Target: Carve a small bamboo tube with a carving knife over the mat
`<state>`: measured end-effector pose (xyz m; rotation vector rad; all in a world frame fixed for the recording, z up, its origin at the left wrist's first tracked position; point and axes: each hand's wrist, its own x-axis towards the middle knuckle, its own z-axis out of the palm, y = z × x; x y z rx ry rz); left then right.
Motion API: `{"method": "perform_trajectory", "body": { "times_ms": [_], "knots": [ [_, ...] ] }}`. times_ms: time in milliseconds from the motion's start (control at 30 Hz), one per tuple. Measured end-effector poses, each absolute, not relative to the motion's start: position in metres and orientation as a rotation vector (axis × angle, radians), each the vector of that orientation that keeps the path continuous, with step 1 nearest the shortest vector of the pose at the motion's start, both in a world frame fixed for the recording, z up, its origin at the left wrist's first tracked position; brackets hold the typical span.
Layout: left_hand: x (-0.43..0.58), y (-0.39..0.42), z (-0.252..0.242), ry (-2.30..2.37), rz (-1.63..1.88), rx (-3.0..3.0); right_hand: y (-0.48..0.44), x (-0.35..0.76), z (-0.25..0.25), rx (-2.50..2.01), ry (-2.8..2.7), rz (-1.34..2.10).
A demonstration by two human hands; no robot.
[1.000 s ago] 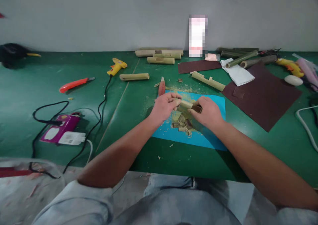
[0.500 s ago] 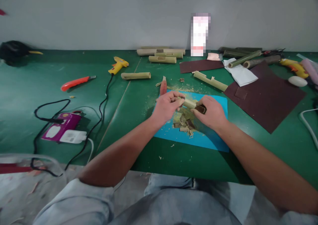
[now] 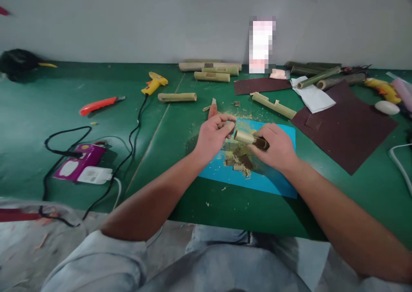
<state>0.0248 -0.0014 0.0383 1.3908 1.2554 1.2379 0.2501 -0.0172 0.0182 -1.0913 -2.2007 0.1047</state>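
Change: Since half a second ago, the bamboo [image 3: 243,137] is showing its round cut end, which the left hand [image 3: 212,138] was then covering with a pinch.
Bamboo: a short pale tube is hanging in the air between both hands, above the mat [image 3: 277,184], its bare end pointing at the left thumb.
Right hand [image 3: 277,149]: fingers are clamping round the tube's right end, pressing a scrap [image 3: 261,143] of dark sandpaper against it.
Left hand: fingers are curling loosely, thumb and forefinger lying close together just beside the cut end; whether they are touching it cannot be told.
Debris: shavings [image 3: 238,159] and dust are lying heaped on the mat under the hands.
Handling: the piece is probably behaving as light, stiff and hollow, dusty rather than slippery; cut rims are likely splintering under rough pressure.
Hold: gripping round the wall near an end is looking safest, with fingertips staying off the sharp rim.
Surroundings: a glue gun [image 3: 155,83], a cutter [image 3: 100,105], more tubes [image 3: 177,97] and a large sheet [image 3: 347,129] are lying well apart on the green table [image 3: 38,111].
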Motion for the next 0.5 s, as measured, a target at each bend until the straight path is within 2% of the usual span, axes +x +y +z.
{"method": "perform_trajectory", "body": {
  "times_ms": [500],
  "knots": [
    [0.024,-0.004,0.027,1.229,1.253,1.648,-0.014,0.249,0.017,-1.360,-2.288,0.120]
  ]
}}
